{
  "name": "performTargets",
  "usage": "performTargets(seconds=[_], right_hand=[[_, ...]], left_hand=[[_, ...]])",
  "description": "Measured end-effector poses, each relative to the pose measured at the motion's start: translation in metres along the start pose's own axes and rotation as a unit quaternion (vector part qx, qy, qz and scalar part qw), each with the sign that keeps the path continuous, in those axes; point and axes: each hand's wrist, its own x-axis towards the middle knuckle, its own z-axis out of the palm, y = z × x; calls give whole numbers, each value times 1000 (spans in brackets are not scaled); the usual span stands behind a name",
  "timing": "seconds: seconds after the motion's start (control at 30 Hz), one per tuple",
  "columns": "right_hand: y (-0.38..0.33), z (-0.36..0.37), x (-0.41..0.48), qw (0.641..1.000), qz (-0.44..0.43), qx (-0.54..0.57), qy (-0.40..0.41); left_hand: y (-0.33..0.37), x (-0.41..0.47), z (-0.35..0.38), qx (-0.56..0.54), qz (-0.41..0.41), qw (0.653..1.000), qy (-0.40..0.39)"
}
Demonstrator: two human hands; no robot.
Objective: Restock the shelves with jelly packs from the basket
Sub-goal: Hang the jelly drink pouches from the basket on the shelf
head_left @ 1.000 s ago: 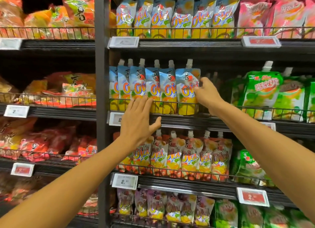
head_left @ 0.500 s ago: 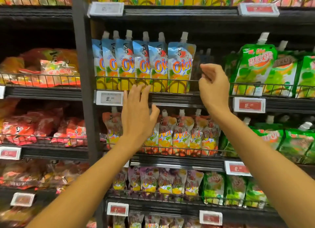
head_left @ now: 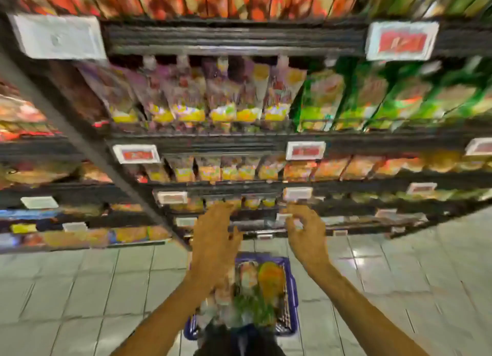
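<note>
The view is blurred by motion. A blue basket (head_left: 292, 289) stands on the tiled floor in front of the shelving, filled with jelly packs (head_left: 263, 284) in orange, green and pale colours. My left hand (head_left: 213, 246) hovers over the basket's left side with fingers spread, holding nothing. My right hand (head_left: 306, 236) hangs above and to the right of the basket, fingers loosely curled and empty. Rows of spouted jelly packs (head_left: 213, 100) stand on the shelves above.
Black wire shelves (head_left: 239, 140) with price tags (head_left: 305, 150) fill the upper view, with green pouches (head_left: 372, 100) on the right. A dark upright post (head_left: 87, 148) divides the shelving bays. Pale floor tiles (head_left: 399, 276) lie either side of the basket.
My view has swung down from the middle shelves to the floor and basket. Both hands have left the blue pouch row and dropped toward the basket, empty.
</note>
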Motion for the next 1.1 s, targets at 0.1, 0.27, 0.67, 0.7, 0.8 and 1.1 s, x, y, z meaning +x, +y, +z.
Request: performTargets(seconds=[0.1, 0.27, 0.67, 0.7, 0.8, 1.1], right_hand=[[87, 43, -41, 980, 161, 6, -120], [222, 129, -92, 946, 310, -30, -92], [458, 245, -153, 882, 431, -128, -140], [469, 250, -155, 871, 454, -132, -134], [496, 262, -157, 836, 512, -147, -136], [532, 263, -146, 843, 487, -173, -147]], left_hand=[[-36, -44, 91, 12, -103, 984, -147], [-97, -96, 229, 20, -122, 968, -220], [-213, -149, 469, 13, -144, 925, -351], [-215, -151, 481, 2, -146, 924, -353], [-217, -157, 507, -24, -157, 919, -361], [-207, -166, 534, -48, -158, 927, -336]])
